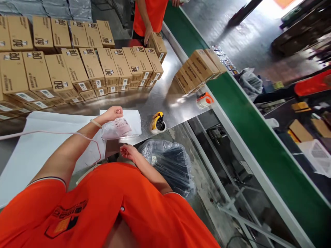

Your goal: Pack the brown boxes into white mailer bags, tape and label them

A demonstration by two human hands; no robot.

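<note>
L of the white pkg (132, 124), a big white sheet (33, 151) covers part of the metal desk (146, 98), w/ a pink cord (31, 132) running over it. Behind the pkg & off to its L: brown box rows (88, 62), stood close together. L hand (113, 113) is over the pkg's L back edge, fingers curled in tight; can't tell if they grip anything or touch the pkg. Pkg itself lies flat nr the desk's near edge, printed label (122, 127) up. R hand (128, 152) is just off the pkg's near side, fingers loosely curled in; can't tell if there's anything in them. Well behind the pkg & slightly R, a co-worker's hand (148, 33) is on a brown box (158, 44). Just R of the pkg: yellow/blk tape dispenser (158, 122). Nearer & R of the pkg, a plastic-lined bin (190, 168) w/ dark strips (168, 162) inside. Well R & back from the pkg: box stack (198, 69), then an orange tape dispenser (205, 100), &, further R of the pkg, a green belt (238, 106).
</note>
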